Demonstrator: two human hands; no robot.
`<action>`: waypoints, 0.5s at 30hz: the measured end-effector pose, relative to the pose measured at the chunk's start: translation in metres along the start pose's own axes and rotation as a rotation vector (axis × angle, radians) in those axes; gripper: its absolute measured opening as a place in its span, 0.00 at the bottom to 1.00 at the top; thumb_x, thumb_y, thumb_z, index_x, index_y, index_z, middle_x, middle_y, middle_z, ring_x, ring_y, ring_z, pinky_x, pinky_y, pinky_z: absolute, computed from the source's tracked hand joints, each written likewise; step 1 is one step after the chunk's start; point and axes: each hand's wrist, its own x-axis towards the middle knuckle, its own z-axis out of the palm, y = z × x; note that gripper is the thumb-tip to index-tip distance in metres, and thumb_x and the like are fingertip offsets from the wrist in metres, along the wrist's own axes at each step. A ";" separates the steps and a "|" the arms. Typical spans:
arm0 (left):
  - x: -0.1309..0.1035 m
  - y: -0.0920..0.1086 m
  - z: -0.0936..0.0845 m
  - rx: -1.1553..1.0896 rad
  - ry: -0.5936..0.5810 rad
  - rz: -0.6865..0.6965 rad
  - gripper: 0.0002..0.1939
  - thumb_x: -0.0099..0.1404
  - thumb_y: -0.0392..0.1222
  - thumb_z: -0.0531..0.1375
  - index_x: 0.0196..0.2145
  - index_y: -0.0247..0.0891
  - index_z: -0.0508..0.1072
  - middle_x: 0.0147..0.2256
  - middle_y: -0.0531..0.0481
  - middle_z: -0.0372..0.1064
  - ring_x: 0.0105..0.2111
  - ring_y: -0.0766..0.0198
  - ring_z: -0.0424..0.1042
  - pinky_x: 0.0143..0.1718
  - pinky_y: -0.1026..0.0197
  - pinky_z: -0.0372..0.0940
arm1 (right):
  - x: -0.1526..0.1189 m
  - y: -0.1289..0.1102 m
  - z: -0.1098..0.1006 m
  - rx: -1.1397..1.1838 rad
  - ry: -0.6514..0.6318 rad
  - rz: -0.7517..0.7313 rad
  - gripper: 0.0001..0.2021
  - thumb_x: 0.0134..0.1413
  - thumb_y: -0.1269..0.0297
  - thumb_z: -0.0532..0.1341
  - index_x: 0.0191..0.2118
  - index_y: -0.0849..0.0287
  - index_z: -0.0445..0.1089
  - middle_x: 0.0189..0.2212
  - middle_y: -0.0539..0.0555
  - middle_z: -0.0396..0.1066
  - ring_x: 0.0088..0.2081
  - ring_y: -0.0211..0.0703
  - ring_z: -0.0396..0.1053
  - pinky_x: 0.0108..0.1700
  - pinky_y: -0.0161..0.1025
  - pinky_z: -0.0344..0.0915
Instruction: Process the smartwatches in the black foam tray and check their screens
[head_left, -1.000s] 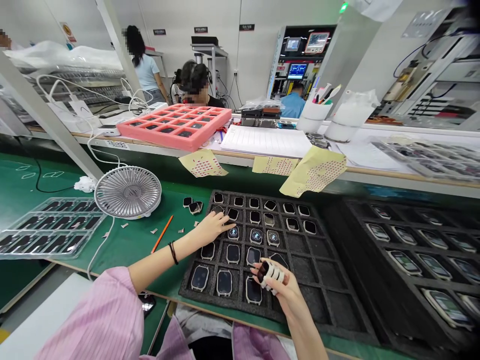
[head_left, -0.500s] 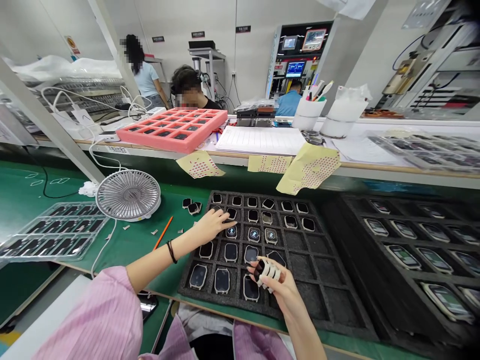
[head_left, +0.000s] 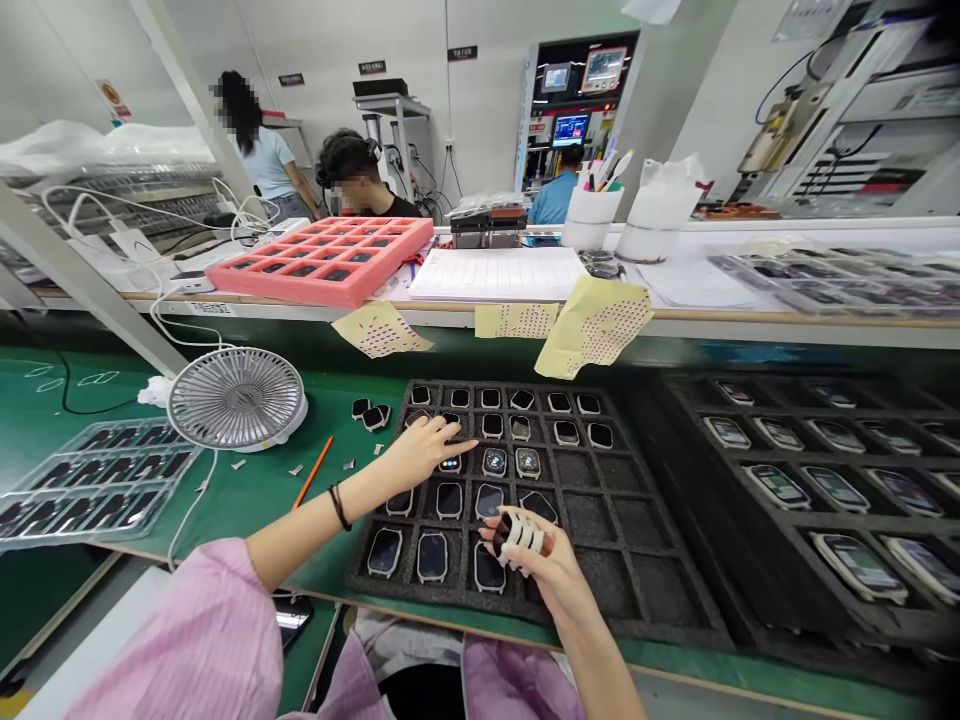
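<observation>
A black foam tray [head_left: 592, 510] holds several square watch cases in its compartments. My left hand [head_left: 427, 448] reaches over its upper left part, fingers spread, above a watch with a lit, coloured screen [head_left: 450, 465]. Beside that one, a watch with a lit dial [head_left: 494, 461] lies face up. My right hand [head_left: 544, 555] is over the tray's lower middle, its fingers wrapped round a small stack of watch cases [head_left: 521, 534] with pale edges. Part of the stack is hidden by the fingers.
A round fan [head_left: 236, 398], an orange stick [head_left: 313, 470] and a clear tray [head_left: 97, 475] are on the left. Another foam tray [head_left: 825, 470] with watches is at right. On the shelf are a pink tray [head_left: 322, 262] and papers [head_left: 495, 275]. Several people are beyond it.
The whole view has shifted slightly. Under my left hand, the watch's screen has changed from a dial to coloured spots, and the index finger reaches out further. The stack remains in my right hand.
</observation>
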 end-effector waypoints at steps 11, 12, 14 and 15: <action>0.044 0.022 0.018 -0.022 0.036 0.122 0.28 0.63 0.27 0.52 0.59 0.45 0.62 0.51 0.42 0.64 0.45 0.55 0.62 0.40 0.56 0.56 | 0.002 0.001 -0.001 0.033 0.001 -0.031 0.23 0.30 0.67 0.76 0.39 0.61 0.76 0.36 0.59 0.78 0.39 0.57 0.76 0.45 0.54 0.71; 0.040 0.022 0.017 -0.028 0.030 0.141 0.28 0.63 0.27 0.52 0.59 0.45 0.62 0.50 0.43 0.64 0.45 0.55 0.62 0.40 0.56 0.56 | 0.002 0.000 0.000 0.034 -0.001 -0.027 0.23 0.30 0.67 0.76 0.39 0.61 0.76 0.36 0.59 0.78 0.39 0.56 0.76 0.45 0.54 0.71; 0.032 0.022 0.013 -0.038 0.017 0.173 0.28 0.63 0.27 0.52 0.59 0.46 0.62 0.50 0.44 0.64 0.44 0.56 0.62 0.39 0.56 0.56 | 0.002 0.000 0.000 0.038 -0.004 -0.020 0.23 0.29 0.68 0.76 0.39 0.60 0.76 0.35 0.59 0.79 0.39 0.56 0.77 0.45 0.53 0.72; 0.028 0.021 0.010 -0.040 0.012 0.177 0.29 0.63 0.27 0.52 0.59 0.46 0.61 0.51 0.45 0.64 0.44 0.56 0.62 0.39 0.56 0.55 | 0.002 0.000 0.000 0.038 -0.004 -0.017 0.23 0.29 0.68 0.76 0.39 0.60 0.76 0.35 0.59 0.79 0.39 0.56 0.77 0.45 0.52 0.72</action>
